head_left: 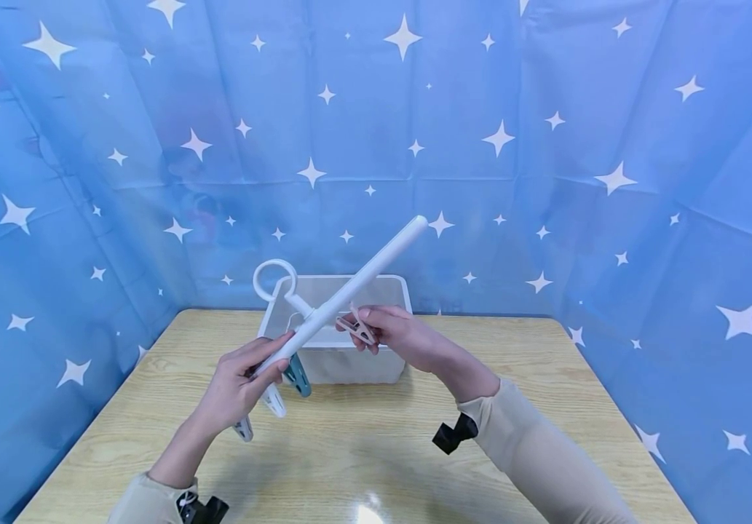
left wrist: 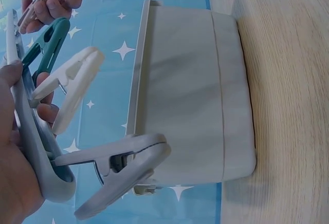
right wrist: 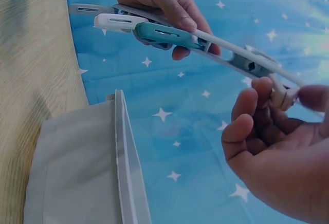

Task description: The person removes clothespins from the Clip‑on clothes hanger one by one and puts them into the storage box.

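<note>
My left hand grips one end of a white clip hanger, its bar slanting up to the right. A round hook sticks out from the bar's middle. Beneath the held half hang a teal clip, a white clip and a grey clip. With thumb and fingers, my right hand pinches a pale clip just under the bar, right of the hook. In the right wrist view, that pale clip overlaps the underside of the bar.
Behind and below the hanger, a whitish plastic bin stands on the wooden table near its back edge. A blue curtain with white stars surrounds the table at the back and sides.
</note>
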The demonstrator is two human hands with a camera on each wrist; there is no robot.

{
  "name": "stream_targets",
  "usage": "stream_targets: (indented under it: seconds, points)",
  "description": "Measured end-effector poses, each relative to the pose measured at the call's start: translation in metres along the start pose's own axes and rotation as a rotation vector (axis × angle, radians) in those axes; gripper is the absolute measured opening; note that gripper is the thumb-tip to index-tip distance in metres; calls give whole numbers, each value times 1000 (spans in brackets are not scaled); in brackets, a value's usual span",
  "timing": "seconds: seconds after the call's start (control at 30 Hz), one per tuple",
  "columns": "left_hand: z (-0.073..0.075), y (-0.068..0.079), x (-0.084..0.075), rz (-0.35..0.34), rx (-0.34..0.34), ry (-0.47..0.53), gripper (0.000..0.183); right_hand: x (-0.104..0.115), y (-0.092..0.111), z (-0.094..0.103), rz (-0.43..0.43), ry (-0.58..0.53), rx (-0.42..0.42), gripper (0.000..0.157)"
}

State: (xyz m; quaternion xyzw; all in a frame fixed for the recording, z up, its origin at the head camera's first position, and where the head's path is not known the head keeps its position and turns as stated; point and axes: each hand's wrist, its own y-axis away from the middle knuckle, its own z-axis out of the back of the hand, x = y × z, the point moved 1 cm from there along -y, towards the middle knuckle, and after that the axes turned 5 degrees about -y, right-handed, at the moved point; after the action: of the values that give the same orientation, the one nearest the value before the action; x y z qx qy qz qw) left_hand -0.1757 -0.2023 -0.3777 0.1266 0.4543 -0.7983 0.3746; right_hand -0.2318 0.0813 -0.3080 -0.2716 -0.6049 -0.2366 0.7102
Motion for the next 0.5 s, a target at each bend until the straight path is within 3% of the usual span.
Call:
stream_targets:
  seconds: [0.33, 0.5]
  points:
    - [-2, -1, -1, -49, -11, 5, 51, 2, 3, -1, -14, -127, 77, 48]
    - [-2, -2, -2, -26, -6, 14, 50, 3, 2, -3, -24, -156, 74, 52]
